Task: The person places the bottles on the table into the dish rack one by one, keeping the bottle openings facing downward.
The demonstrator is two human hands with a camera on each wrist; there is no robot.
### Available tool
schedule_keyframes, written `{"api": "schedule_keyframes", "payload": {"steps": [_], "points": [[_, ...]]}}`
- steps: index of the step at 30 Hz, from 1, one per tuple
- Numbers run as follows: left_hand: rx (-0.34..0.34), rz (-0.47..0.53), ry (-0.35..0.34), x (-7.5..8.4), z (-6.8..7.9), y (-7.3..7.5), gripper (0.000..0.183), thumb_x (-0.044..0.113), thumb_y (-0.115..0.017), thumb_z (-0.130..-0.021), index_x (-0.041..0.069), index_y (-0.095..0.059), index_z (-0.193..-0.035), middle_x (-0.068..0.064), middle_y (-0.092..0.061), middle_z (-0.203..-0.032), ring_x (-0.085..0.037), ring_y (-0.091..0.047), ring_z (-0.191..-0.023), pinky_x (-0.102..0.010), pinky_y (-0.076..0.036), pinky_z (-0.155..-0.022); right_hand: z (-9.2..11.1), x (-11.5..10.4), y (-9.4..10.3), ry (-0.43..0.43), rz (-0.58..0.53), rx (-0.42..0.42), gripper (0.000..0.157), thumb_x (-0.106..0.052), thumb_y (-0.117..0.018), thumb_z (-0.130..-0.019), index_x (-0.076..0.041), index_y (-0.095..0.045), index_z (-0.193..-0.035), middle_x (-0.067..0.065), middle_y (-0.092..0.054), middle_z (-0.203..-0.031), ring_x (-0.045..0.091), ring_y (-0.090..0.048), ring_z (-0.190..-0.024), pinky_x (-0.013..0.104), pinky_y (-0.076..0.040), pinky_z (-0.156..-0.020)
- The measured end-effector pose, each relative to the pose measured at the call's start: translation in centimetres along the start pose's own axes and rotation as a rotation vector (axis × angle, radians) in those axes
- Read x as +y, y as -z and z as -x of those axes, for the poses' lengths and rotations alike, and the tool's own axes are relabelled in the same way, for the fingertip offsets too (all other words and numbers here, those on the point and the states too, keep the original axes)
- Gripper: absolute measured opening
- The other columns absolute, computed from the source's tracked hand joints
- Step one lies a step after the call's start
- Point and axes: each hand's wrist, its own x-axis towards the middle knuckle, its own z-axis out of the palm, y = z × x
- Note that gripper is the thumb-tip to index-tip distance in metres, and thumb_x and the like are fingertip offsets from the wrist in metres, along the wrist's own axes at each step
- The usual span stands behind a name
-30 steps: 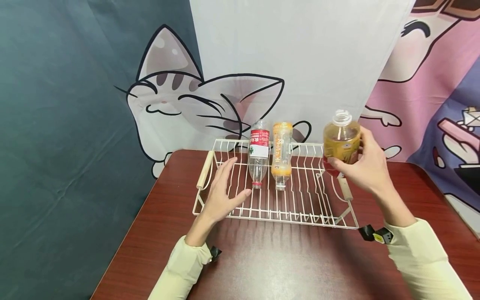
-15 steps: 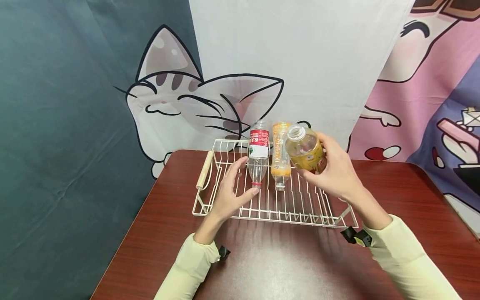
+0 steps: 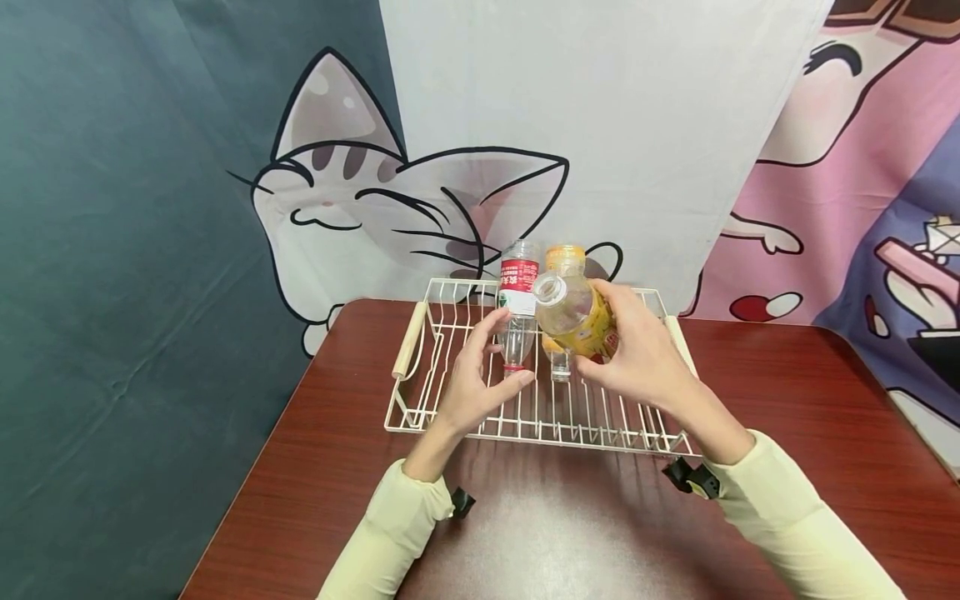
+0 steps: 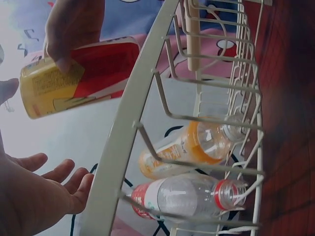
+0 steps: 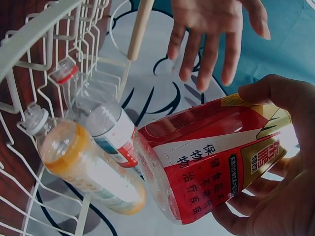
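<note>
My right hand (image 3: 641, 354) grips a capless plastic bottle (image 3: 576, 315) with a yellow and red label, held above the rack and tilted so its mouth points left. Its label and base show in the right wrist view, with fingers wrapped round the side. To the left, my left hand (image 3: 472, 390) hovers over the white wire dish rack (image 3: 480, 435), fingers apart and holding nothing. Two clear bottles lean mouth-down in the rack: a red-and-white-labelled bottle (image 3: 517, 287) and an orange-labelled bottle (image 3: 565, 258). The held bottle partly hides the orange-labelled one in the head view.
The rack has light wooden handles (image 3: 410, 340) at both ends and stands on a reddish-brown table (image 3: 322, 467). Close behind it hangs a cloth backdrop (image 3: 600, 108) printed with cartoon cats.
My right hand has carried the yellow-and-red bottle leftward from the rack's right end to its middle, tilting it further. My left hand has shifted slightly right, still holding nothing.
</note>
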Motion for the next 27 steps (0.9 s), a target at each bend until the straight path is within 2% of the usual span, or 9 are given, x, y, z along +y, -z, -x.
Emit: {"api": "schedule_keyframes", "payload": {"steps": [4,8,11,15,18,21,25,27], "points": [[-0.002,0.031,0.012,0.1,-0.3,-0.6,0.081,0.029,-0.074,-0.078,-0.001,-0.039,-0.145,-0.021,-0.047,-0.140,-0.043,-0.043,-0.125,-0.058,-0.038,-0.099,0.1,-0.2,-0.4,-0.009,0.014,-0.014,0.086,-0.012,-0.083,-0.062,0.000,-0.043,-0.137,0.017,-0.057,-0.120,0.029,-0.056,-0.101,0.047,-0.048,-0.081],[-0.010,0.072,0.053,0.0,-0.5,-1.2,0.084,0.038,-0.074,-0.079,0.002,-0.038,-0.146,-0.017,-0.049,-0.137,-0.039,-0.046,-0.121,-0.057,-0.041,-0.097,0.2,-0.3,-0.8,-0.009,0.020,-0.022,0.083,-0.013,-0.083,-0.061,0.000,-0.044,-0.133,0.015,-0.059,-0.115,0.026,-0.057,-0.094,0.044,-0.048,-0.076],[-0.016,0.093,0.099,0.1,-0.5,-1.5,0.088,0.046,-0.075,-0.078,0.006,-0.038,-0.147,-0.015,-0.049,-0.136,-0.035,-0.051,-0.113,-0.048,-0.049,-0.088,0.2,-0.4,-1.2,0.009,0.032,-0.031,0.082,-0.014,-0.083,-0.061,0.000,-0.046,-0.132,0.014,-0.059,-0.113,0.025,-0.057,-0.093,0.043,-0.049,-0.075],[-0.031,0.172,0.117,0.1,-0.5,-1.9,0.088,0.043,-0.077,-0.077,0.008,-0.037,-0.146,-0.015,-0.050,-0.133,-0.031,-0.055,-0.105,-0.037,-0.053,-0.077,0.2,-0.6,-1.6,0.048,0.064,-0.035,0.082,-0.017,-0.084,-0.061,0.001,-0.048,-0.132,0.014,-0.060,-0.113,0.025,-0.057,-0.094,0.043,-0.049,-0.075],[-0.034,0.240,0.087,0.1,-0.8,-2.3,0.084,0.035,-0.079,-0.076,0.006,-0.038,-0.144,-0.016,-0.053,-0.130,-0.028,-0.056,-0.108,-0.036,-0.053,-0.082,0.2,-0.7,-1.9,0.083,0.095,-0.028,0.083,-0.019,-0.085,-0.059,0.001,-0.049,-0.131,0.014,-0.060,-0.114,0.027,-0.057,-0.095,0.045,-0.049,-0.077],[-0.020,0.303,0.059,0.0,-0.9,-2.5,0.083,0.028,-0.079,-0.076,0.001,-0.039,-0.143,-0.020,-0.053,-0.130,-0.024,-0.057,-0.111,-0.042,-0.051,-0.091,0.2,-0.7,-2.2,0.135,0.120,-0.006,0.082,-0.021,-0.085,-0.058,0.001,-0.051,-0.130,0.016,-0.061,-0.114,0.029,-0.058,-0.096,0.047,-0.049,-0.078],[0.013,0.350,0.044,-0.2,-0.9,-2.9,0.083,0.026,-0.079,-0.076,-0.004,-0.038,-0.141,-0.024,-0.052,-0.129,-0.022,-0.056,-0.114,-0.047,-0.046,-0.099,0.3,-0.6,-2.6,0.199,0.140,0.039,0.079,-0.023,-0.083,-0.059,0.000,-0.053,-0.128,0.016,-0.061,-0.114,0.030,-0.059,-0.094,0.047,-0.047,-0.074],[0.030,0.347,0.040,-0.2,-0.9,-3.0,0.082,0.025,-0.079,-0.076,-0.004,-0.038,-0.141,-0.023,-0.052,-0.130,-0.023,-0.056,-0.115,-0.046,-0.045,-0.100,0.3,-0.7,-2.8,0.215,0.152,0.060,0.077,-0.025,-0.083,-0.060,-0.002,-0.054,-0.128,0.015,-0.061,-0.113,0.031,-0.059,-0.094,0.047,-0.046,-0.072]]}}
